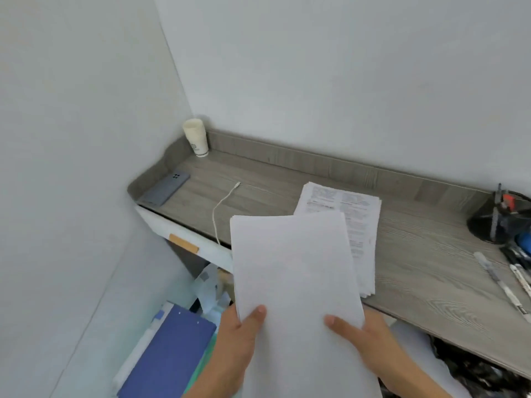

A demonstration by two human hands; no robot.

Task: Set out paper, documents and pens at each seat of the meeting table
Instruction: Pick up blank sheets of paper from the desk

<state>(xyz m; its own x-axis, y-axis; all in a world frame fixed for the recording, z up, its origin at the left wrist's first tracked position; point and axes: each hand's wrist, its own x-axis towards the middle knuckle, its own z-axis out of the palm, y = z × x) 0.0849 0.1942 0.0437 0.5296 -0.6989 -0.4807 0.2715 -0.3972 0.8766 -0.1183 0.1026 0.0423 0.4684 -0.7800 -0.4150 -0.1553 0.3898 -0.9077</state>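
Both of my hands hold a stack of blank white paper (293,268) up over the front edge of a grey wooden desk (416,271). My left hand (238,340) grips its lower left edge, thumb on top. My right hand (367,337) grips the lower right edge the same way. Behind the blank sheets a pile of printed documents (356,214) lies flat on the desk, partly hidden by them. Loose pens (500,282) lie at the desk's right end, next to a black pen holder (500,219) with more pens in it.
A grey phone (166,188) lies in the desk's left corner and a stack of paper cups (196,136) stands by the wall. A white charging cable (224,208) trails over the front edge. Blue folders (169,351) lie on the floor below, left. Walls close in at left and back.
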